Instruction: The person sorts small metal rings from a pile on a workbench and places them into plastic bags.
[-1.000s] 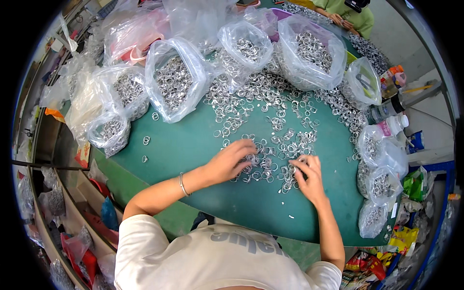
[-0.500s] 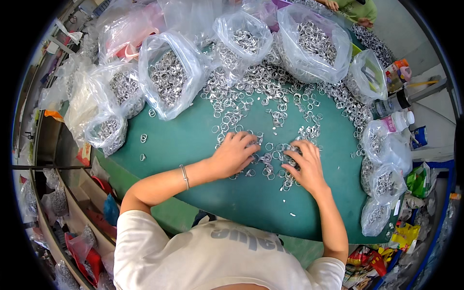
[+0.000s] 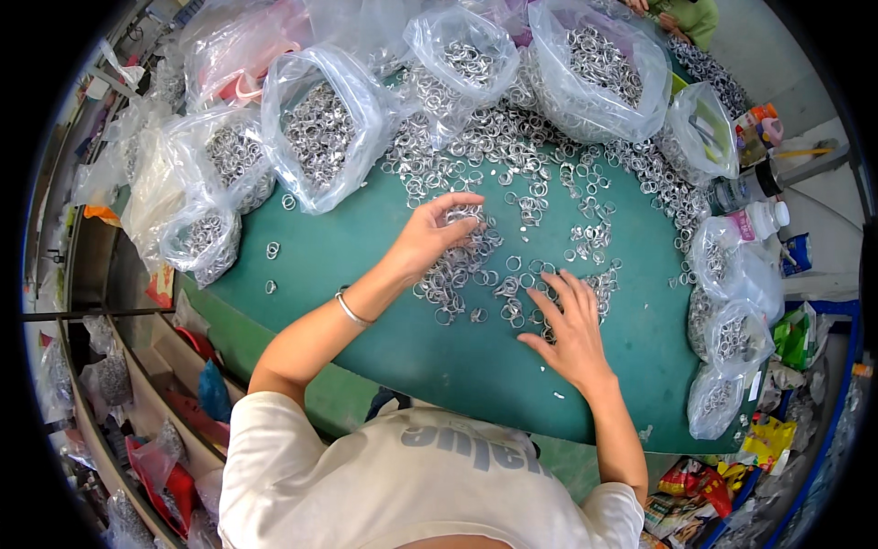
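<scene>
Loose silver metal rings lie in a pile in the middle of the green table. My left hand, with a bracelet on its wrist, is curled at the far side of this pile, and a few rings show between its thumb and fingers. To the right, my right hand has its fingers spread over a smaller cluster of rings, touching or just above them. Its palm and fingertips partly cover the rings beneath. A few single rings and small white bits lie around both hands.
Clear plastic bags of rings line the far edge, with a large heap of rings between them. More small bags stand along the right edge beside a plastic bottle. Another person's hand shows at the far right.
My left hand has moved away from me, to the far side of the pile, and has curled round some rings. My right hand has shifted slightly nearer, and its fingers have spread.
</scene>
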Available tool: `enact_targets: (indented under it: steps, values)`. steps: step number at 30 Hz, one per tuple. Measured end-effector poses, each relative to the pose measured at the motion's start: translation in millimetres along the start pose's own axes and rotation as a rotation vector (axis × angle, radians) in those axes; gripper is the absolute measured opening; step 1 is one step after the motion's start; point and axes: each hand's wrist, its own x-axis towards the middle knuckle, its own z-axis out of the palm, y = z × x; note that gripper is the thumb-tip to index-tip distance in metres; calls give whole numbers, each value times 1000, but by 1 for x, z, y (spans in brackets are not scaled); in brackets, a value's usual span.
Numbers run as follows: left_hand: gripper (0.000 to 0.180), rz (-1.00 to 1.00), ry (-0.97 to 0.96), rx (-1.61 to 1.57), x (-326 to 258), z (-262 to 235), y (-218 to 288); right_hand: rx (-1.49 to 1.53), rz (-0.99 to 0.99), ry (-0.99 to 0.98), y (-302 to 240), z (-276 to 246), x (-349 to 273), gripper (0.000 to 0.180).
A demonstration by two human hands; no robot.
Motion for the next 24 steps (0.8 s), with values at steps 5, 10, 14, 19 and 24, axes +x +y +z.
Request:
enact_targets:
  steps: [5,10,14,19,24]
  values:
    - [41,271,-25,367,-7,-18,-9,-76,-9,30,25,6,-22,22]
    - [41,295,11,336,-5,-3,-7,-44,34,226,18,9,14,22]
    - [49,187,-158,338,-3,13,2,-88,-25,140,28,26,40,26]
    - [60,546,-91,1310,-32,2,-2,146,165,258,30,13,20,24]
    - [47,536,-184,1422,-54,-3,-26,1518,600,140,10,8,7,24]
